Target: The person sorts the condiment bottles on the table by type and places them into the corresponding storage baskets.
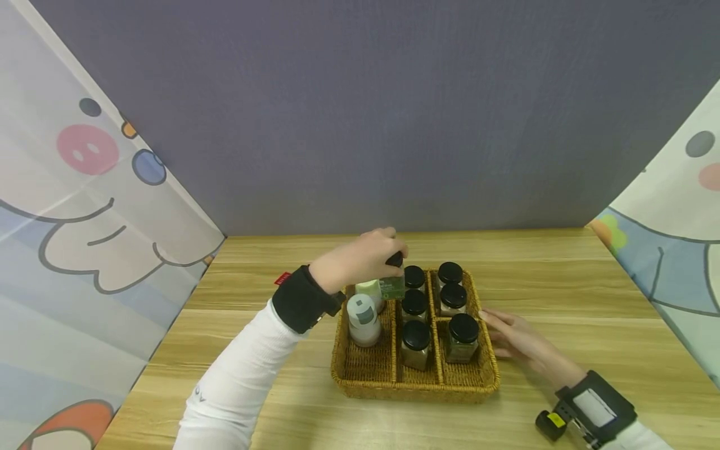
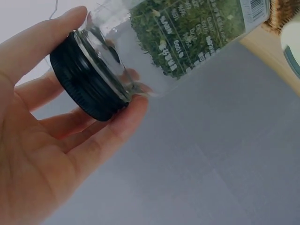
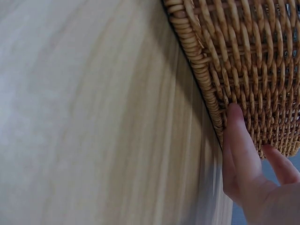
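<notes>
My left hand (image 1: 368, 256) grips a glass jar (image 1: 392, 287) by its black lid (image 2: 89, 77), fingers and thumb around the lid. Dried green herbs fill part of this jar, and a printed label shows. It is at the back of a wicker basket (image 1: 416, 392); whether it touches the basket floor cannot be told. On the basket's right side, my right hand (image 1: 523, 345) rests its fingertips against the woven outer wall (image 3: 262, 70), fingers fairly straight.
Dividers split the basket. Black-lidded jars (image 1: 415, 336) stand in the middle and right compartments. A white-capped bottle (image 1: 364, 325) and a pale-topped container (image 1: 370, 290) are in the left one. A red tag (image 1: 282, 278) lies on the wooden table (image 1: 281, 406). A grey panel (image 1: 394, 125) rises behind.
</notes>
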The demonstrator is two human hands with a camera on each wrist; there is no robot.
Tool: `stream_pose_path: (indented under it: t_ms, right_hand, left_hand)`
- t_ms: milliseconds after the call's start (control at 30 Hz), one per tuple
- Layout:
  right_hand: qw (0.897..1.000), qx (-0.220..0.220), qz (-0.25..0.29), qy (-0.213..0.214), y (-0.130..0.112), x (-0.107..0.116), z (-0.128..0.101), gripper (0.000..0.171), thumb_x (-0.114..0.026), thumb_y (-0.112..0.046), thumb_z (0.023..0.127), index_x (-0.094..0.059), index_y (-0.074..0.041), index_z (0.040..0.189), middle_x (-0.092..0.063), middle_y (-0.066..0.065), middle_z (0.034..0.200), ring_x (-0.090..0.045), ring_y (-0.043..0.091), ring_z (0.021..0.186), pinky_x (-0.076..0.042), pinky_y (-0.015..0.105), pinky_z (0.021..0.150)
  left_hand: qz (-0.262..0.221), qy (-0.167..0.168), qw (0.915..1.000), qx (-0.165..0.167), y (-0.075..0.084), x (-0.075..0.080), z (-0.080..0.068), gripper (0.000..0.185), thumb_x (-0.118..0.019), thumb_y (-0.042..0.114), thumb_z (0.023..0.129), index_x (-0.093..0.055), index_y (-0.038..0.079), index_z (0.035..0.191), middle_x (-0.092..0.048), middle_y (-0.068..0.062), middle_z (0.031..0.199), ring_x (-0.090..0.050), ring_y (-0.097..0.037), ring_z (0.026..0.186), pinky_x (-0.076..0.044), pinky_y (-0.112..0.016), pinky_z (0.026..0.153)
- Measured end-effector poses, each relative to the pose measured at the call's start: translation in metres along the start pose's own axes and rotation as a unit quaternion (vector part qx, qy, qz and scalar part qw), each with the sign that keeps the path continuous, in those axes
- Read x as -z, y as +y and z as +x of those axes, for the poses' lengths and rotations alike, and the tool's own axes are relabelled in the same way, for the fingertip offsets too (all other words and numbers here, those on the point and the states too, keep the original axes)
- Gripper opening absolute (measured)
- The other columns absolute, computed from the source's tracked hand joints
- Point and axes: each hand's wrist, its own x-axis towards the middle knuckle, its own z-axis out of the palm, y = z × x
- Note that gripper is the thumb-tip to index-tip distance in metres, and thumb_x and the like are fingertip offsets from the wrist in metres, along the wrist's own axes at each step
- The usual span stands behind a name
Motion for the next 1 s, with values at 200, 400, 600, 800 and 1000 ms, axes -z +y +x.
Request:
stream_pose_path:
  t_ms: [200, 400, 600, 800, 1000]
  right_hand:
    - [1.0, 0.001, 0.002, -0.004, 0.0, 0.0, 0.0, 0.075, -0.047, -0.038, 0.09, -0.011, 0.007, 0.138, -0.019, 0.033, 0.136, -0.049, 0.031, 0.109, -0.047, 0.042, 0.085]
    - [1.0, -0.002, 0.004, -0.001, 0.0, 0.0, -0.001, 0.074, -0.048, -0.037, 0.09, -0.011, 0.007, 0.138, -0.023, 0.033, 0.135, -0.052, 0.029, 0.106, -0.048, 0.042, 0.084]
    - [1.0, 0.001, -0.006, -0.001, -0.001, -0.001, -0.002, 0.075, -0.047, -0.038, 0.09, -0.012, 0.008, 0.137, -0.027, 0.032, 0.134, -0.054, 0.022, 0.102, -0.048, 0.041, 0.084]
    - [1.0, 0.004, -0.006, -0.006, 0.0, -0.003, -0.005, 0.076, -0.048, -0.038, 0.09, -0.011, 0.01, 0.137, -0.028, 0.033, 0.133, -0.054, 0.021, 0.1, -0.048, 0.041, 0.084]
    - [1.0, 0.001, -0.007, -0.006, -0.001, -0.004, -0.007, 0.076, -0.047, -0.038, 0.09, -0.011, 0.009, 0.137, -0.025, 0.033, 0.134, -0.054, 0.021, 0.101, -0.048, 0.041, 0.085]
  left_hand:
    - [0.008, -0.009, 0.9995, -0.029, 0.011, -0.002, 0.006, 0.029, -0.062, 0.026, 0.083, -0.06, 0.007, 0.106, -0.051, -0.007, 0.099, -0.049, -0.015, 0.082, -0.045, -0.019, 0.069]
    - [0.004, -0.011, 0.9979, -0.063, 0.023, -0.004, 0.01, 0.032, -0.062, 0.026, 0.083, -0.059, 0.007, 0.109, -0.052, -0.006, 0.101, -0.051, -0.012, 0.083, -0.044, -0.014, 0.069]
    - [0.013, -0.015, 0.9967, -0.079, 0.037, -0.003, 0.011, 0.031, -0.061, 0.028, 0.084, -0.06, 0.009, 0.108, -0.054, -0.004, 0.101, -0.051, -0.009, 0.08, -0.042, -0.011, 0.065]
    - [0.031, -0.028, 0.9947, -0.095, 0.047, -0.004, 0.011, 0.03, -0.06, 0.029, 0.084, -0.059, 0.011, 0.108, -0.054, -0.003, 0.098, -0.049, -0.008, 0.075, -0.041, -0.012, 0.062]
    - [0.056, -0.02, 0.9914, -0.117, 0.057, -0.005, 0.01, 0.031, -0.06, 0.031, 0.084, -0.06, 0.011, 0.108, -0.055, -0.001, 0.097, -0.05, -0.006, 0.075, -0.041, -0.011, 0.062]
